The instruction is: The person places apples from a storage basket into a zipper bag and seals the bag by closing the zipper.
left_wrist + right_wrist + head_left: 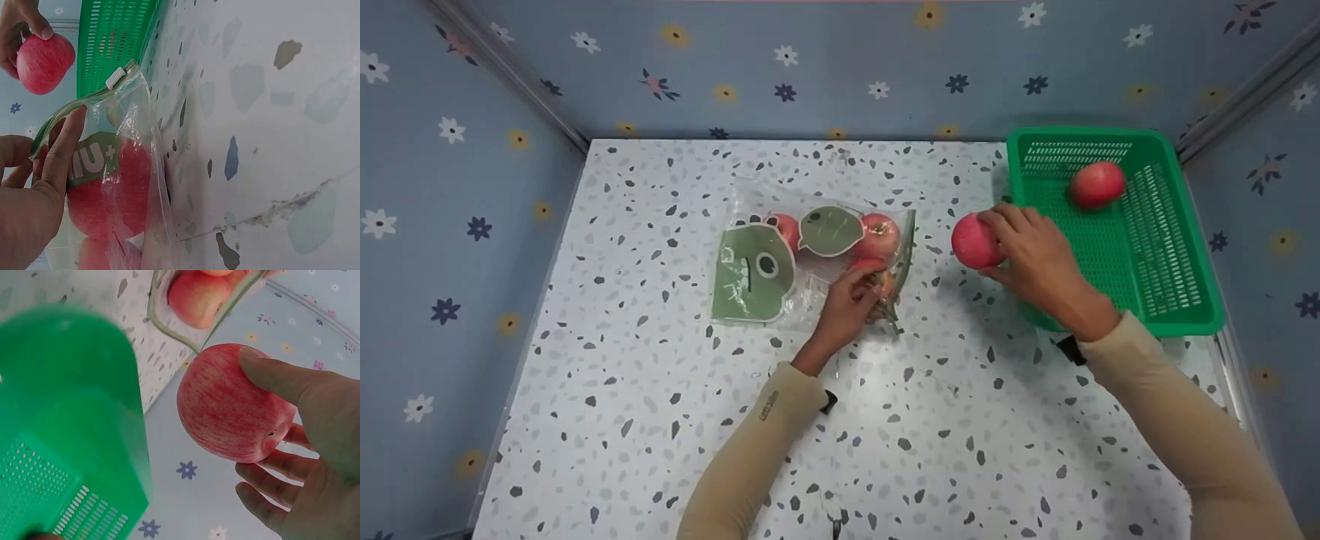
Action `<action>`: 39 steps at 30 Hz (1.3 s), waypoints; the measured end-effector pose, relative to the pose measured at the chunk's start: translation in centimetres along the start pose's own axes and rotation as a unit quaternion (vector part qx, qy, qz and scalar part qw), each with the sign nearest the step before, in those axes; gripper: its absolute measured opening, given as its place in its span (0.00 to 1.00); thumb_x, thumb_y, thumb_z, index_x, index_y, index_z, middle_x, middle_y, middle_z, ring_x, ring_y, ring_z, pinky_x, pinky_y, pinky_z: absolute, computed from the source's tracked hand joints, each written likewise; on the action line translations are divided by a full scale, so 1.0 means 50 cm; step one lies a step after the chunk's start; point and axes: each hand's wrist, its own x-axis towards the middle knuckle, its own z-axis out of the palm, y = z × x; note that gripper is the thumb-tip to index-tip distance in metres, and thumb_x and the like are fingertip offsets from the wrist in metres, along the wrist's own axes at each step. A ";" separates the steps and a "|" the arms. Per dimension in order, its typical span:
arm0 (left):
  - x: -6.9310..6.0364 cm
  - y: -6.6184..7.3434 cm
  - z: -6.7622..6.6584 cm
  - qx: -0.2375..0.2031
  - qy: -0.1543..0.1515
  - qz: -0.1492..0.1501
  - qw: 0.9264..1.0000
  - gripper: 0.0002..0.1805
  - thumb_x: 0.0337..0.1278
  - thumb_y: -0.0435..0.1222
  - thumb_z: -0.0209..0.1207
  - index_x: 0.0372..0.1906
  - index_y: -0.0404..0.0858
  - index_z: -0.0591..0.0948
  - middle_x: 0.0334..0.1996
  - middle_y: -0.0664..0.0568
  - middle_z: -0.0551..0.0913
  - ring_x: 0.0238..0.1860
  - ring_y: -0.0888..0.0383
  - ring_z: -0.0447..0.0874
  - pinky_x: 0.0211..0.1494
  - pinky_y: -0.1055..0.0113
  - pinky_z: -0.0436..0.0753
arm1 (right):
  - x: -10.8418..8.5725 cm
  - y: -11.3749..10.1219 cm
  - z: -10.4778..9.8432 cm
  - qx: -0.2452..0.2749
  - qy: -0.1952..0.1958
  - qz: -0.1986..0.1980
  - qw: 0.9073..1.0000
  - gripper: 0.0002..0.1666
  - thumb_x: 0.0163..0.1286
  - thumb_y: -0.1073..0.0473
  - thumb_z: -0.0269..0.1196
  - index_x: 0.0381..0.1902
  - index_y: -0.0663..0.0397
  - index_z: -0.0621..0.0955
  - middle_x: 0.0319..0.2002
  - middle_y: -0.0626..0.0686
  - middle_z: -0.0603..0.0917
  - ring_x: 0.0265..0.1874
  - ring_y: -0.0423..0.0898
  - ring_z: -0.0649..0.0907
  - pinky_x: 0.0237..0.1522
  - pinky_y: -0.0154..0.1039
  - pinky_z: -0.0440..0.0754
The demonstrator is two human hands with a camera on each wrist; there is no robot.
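The left hand [844,309] pinches the edge of a clear bag [810,240] with its fingers; at least three apples [879,237] are inside. To its right, the right hand [1041,259] grips another apple [975,241]. One lies in the green basket [1117,259], far right: work seemingly partway. Speckled white tabletop [622,367]; blue flowered walls [840,64] beyond.

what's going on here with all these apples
A person's right hand holds a red apple between the clear bag and the green basket, as seen from the head view. Their left hand grips the bag at its green-edged opening. Several bagged apples show through the plastic, and one loose apple lies in the basket.
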 end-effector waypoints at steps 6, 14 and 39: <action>-0.002 0.004 0.002 -0.007 0.002 -0.009 1.000 0.20 0.75 0.22 0.55 0.67 0.27 0.77 0.55 0.37 0.79 0.42 0.57 0.85 0.33 0.70 0.87 | 0.000 -0.022 0.022 0.009 -0.023 -0.001 1.000 0.49 0.50 0.60 0.86 0.66 0.62 0.75 0.62 0.64 0.79 0.61 0.64 0.77 0.59 0.63 0.82; -0.001 0.002 0.003 -0.021 0.004 0.000 1.000 0.19 0.74 0.21 0.55 0.66 0.25 0.77 0.52 0.37 0.78 0.36 0.59 0.83 0.30 0.71 0.85 | 0.004 -0.045 0.057 0.009 -0.052 0.011 0.999 0.47 0.53 0.57 0.85 0.65 0.64 0.74 0.61 0.64 0.80 0.59 0.63 0.78 0.60 0.60 0.82; -0.002 0.003 0.005 -0.042 -0.005 -0.009 0.999 0.20 0.75 0.22 0.56 0.68 0.24 0.75 0.54 0.31 0.77 0.42 0.46 0.87 0.36 0.62 0.92 | 0.013 -0.103 0.144 0.039 -0.082 -0.021 0.996 0.48 0.51 0.55 0.86 0.66 0.62 0.76 0.61 0.62 0.81 0.56 0.61 0.80 0.56 0.57 0.84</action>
